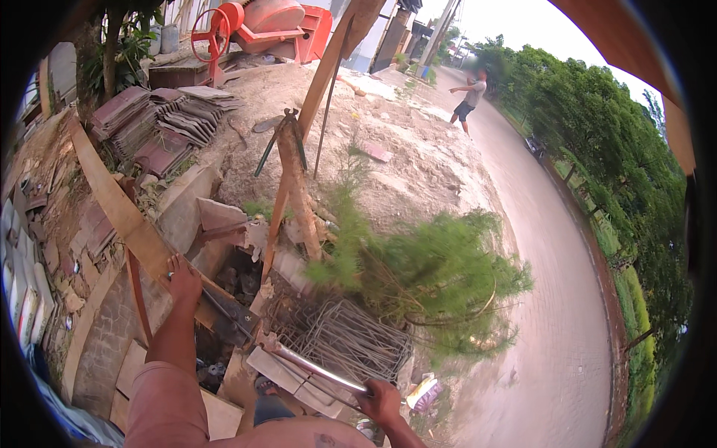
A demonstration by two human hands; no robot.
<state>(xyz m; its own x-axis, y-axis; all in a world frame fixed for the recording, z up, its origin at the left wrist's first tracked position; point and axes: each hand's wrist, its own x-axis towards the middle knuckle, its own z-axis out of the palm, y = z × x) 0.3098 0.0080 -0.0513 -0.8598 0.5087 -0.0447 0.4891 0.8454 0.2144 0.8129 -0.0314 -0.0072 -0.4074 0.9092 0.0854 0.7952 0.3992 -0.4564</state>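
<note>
Down in front of me, in the head view, my right hand [381,402] is clenched around the near end of a long metal bar [317,369], which runs up and to the left over a heap of bent wire stirrups [351,340]. My left hand [184,280] is stretched forward and rests palm down on a slanting wooden plank [123,216]; its fingers look spread flat, gripping nothing that I can make out. Between my two hands lies a dark pit of rubble and broken slabs [224,280]. Just beyond the wire stands a bushy green sapling [437,272], leaning to the right beside a rough wooden post [295,187]. Farther up the slope, stacked roof tiles [160,123] lie to the left of a sand mound [388,142], with a red cement mixer [269,22] behind them. A person [469,101] stands well away on the paved road [553,299].
</note>
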